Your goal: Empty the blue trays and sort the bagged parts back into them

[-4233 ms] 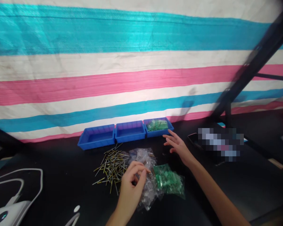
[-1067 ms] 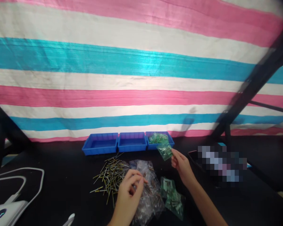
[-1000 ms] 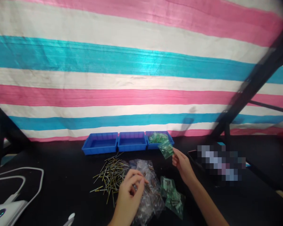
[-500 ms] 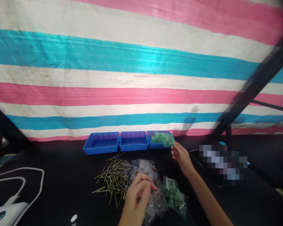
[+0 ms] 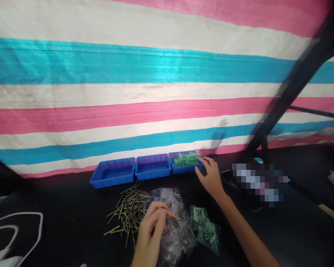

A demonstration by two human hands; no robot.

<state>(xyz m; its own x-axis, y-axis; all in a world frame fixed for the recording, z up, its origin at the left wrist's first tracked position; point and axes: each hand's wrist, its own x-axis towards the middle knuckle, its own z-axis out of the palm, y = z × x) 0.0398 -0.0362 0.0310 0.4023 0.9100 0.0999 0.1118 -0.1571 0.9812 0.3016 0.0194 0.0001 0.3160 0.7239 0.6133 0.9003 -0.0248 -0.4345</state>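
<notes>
My left hand (image 5: 153,228) is over a heap of clear plastic bags (image 5: 176,237), fingers loosely bent and apart from the thumb, with no held item visible. My right hand (image 5: 210,176) is at the front right rim of the right blue bin (image 5: 183,170). Its fingers are spread and hold nothing. Green-tinted plastic bags (image 5: 185,159) fill that bin, close to the right fingertips. Between my forearms, beside the clear bags, lie more green bags (image 5: 208,233) with small pale pieces inside. A pile of thin metal rods with yellowish parts (image 5: 130,209) spreads left of my left hand.
The middle blue bin (image 5: 153,174) and left blue bin (image 5: 113,181) stand in a row with the right one. A white cable (image 5: 40,230) curves across the black table (image 5: 69,222) at left. Behind hangs a striped sheet (image 5: 100,96); a dark metal post (image 5: 284,89) slants at right.
My right hand has let go of a green bag, which now lies in the right bin, and its fingers have spread. My left hand stays over the clear bags. The view has shifted slightly.
</notes>
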